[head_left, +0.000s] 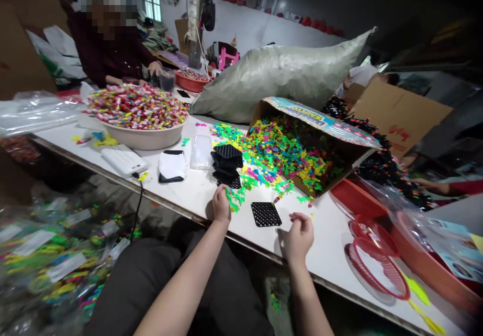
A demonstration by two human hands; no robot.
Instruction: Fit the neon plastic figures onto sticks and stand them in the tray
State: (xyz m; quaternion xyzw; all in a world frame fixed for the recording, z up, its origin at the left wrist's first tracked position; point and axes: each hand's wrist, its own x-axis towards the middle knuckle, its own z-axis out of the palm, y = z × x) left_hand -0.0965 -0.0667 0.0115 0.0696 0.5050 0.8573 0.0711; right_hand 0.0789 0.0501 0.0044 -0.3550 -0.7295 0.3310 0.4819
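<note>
You were at the picking stage: your left hand (221, 205) clenched a bunch of green plastic pieces (233, 198) at the edge of the spilled pile. Your right hand (299, 235) was curled just beside the black grid tile (266, 214), which lay flat between both hands; I could not tell whether it pinched anything. Fitting pieces to that tile would have called for a fine fingertip pinch and a steadied tile.
</note>
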